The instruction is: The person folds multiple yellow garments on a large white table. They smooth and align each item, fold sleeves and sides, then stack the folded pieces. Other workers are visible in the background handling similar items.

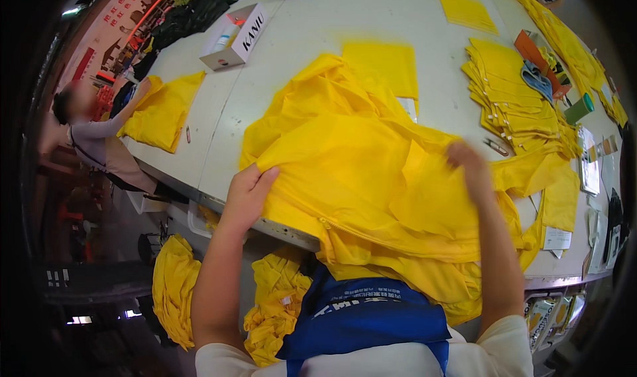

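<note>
A thin yellow zip jacket lies spread over the near edge of the white table, its lower part hanging toward my blue apron. Along its near side runs a zipper, with the pull visible. My left hand is closed on the jacket's left edge, thumb on top of the cloth. At the jacket's right side is my right hand, against the fabric; motion smears its fingers, so their grip is unclear. Beyond the jacket lies a flat yellow folded piece.
Stacked yellow folded garments stand at right, with thread snips beside them and a green cylinder behind. A white box sits far left. A co-worker handles yellow cloth. Yellow heaps lie below the table.
</note>
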